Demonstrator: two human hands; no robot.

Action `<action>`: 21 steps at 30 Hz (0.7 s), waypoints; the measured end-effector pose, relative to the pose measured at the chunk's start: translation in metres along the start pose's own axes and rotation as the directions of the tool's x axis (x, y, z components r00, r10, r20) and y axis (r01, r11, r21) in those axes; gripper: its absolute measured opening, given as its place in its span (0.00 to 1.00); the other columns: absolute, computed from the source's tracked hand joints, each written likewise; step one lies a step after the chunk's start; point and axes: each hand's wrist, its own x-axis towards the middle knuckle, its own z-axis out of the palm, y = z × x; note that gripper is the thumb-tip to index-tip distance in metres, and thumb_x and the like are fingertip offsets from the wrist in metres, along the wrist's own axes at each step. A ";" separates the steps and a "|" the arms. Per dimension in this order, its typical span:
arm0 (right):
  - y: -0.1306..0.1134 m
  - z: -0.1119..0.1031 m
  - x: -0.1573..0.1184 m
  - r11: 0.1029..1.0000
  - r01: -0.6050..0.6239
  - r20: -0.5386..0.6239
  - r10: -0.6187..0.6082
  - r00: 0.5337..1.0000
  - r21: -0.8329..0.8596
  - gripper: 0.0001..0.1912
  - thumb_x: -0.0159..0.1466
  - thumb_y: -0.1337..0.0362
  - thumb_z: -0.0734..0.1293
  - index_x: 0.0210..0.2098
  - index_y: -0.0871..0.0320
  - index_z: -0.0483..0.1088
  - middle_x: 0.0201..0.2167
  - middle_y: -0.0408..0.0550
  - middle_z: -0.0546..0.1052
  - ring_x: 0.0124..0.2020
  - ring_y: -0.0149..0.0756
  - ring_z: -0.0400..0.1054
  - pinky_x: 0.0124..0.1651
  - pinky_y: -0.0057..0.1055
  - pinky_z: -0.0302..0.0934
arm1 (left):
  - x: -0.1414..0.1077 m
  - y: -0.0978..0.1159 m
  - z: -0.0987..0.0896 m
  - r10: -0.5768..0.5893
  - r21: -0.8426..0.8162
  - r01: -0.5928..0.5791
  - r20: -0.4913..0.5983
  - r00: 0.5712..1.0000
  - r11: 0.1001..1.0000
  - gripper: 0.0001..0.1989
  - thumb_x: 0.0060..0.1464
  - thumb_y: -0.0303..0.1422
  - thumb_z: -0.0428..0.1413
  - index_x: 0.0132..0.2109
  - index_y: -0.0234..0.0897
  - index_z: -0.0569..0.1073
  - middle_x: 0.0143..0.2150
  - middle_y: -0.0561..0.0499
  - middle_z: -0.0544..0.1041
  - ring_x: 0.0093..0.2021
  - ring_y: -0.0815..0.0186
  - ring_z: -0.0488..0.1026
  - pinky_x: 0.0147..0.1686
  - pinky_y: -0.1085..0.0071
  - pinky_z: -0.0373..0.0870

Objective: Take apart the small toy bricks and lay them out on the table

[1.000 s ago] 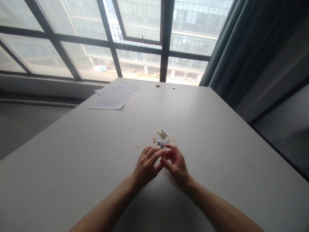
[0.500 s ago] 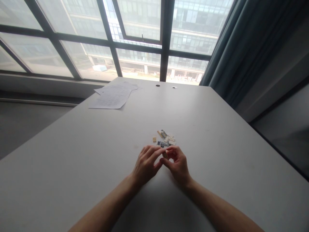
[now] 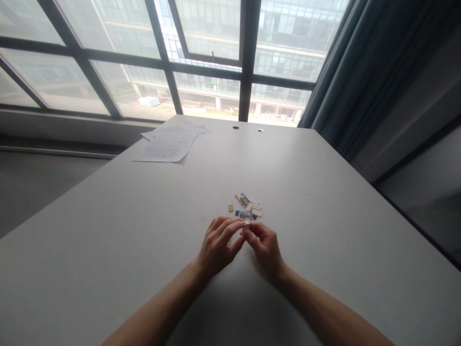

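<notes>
Between the fingertips of both hands sits a small pale-yellow building brick (image 3: 247, 225), its smooth side showing. My left hand (image 3: 220, 242) has its fingers curved over, with the tips pressed to the brick's left side. From the right, my right hand (image 3: 265, 243) pinches the same brick between thumb and fingers. Under the left palm a yellow studded piece (image 3: 229, 243) shows in part; whether it is held or lies on the table I cannot tell. Just beyond the fingers lies a loose pile of grey bricks (image 3: 243, 214), white bricks (image 3: 256, 208) and yellow bricks (image 3: 237, 198).
A separate yellow brick (image 3: 231, 208) lies left of the pile. Printed paper sheets (image 3: 165, 144) are spread at the far left of the white table (image 3: 324, 216). Two cable holes, one of them a dark hole (image 3: 235, 128), sit near the far edge. A curtain (image 3: 338, 81) hangs at right.
The held brick has been turned, so a pale smooth face shows where a darker studded side was. The right hand's fingers have closed in tighter. A yellow piece now shows beneath the left hand.
</notes>
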 end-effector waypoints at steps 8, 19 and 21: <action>0.002 0.000 0.000 0.998 0.000 0.003 0.001 1.000 -0.058 0.14 0.65 0.61 0.59 0.31 0.59 0.73 0.26 0.43 0.73 0.30 0.34 0.66 0.36 0.29 0.60 | 0.001 0.003 0.001 -0.016 -0.019 0.016 -0.001 1.000 1.000 0.14 0.53 0.27 0.57 0.47 0.40 0.67 0.43 0.47 0.77 0.44 0.62 0.72 0.43 0.64 0.70; 0.011 -0.010 0.005 0.989 -0.041 -0.239 0.005 0.971 -0.144 0.09 0.61 0.62 0.65 0.39 0.59 0.71 0.32 0.46 0.75 0.32 0.35 0.67 0.37 0.31 0.62 | 0.002 -0.001 -0.001 -0.120 0.098 0.092 0.336 0.934 0.991 0.15 0.47 0.29 0.57 0.44 0.39 0.67 0.40 0.47 0.75 0.44 0.58 0.69 0.43 0.62 0.65; 0.011 -0.010 0.005 0.987 -0.047 -0.241 0.008 0.971 -0.154 0.09 0.61 0.62 0.65 0.39 0.59 0.72 0.32 0.46 0.75 0.32 0.35 0.67 0.37 0.31 0.62 | 0.001 -0.002 -0.001 -0.138 0.095 0.109 0.378 0.916 0.989 0.16 0.47 0.29 0.57 0.45 0.39 0.68 0.41 0.47 0.75 0.44 0.57 0.69 0.45 0.61 0.64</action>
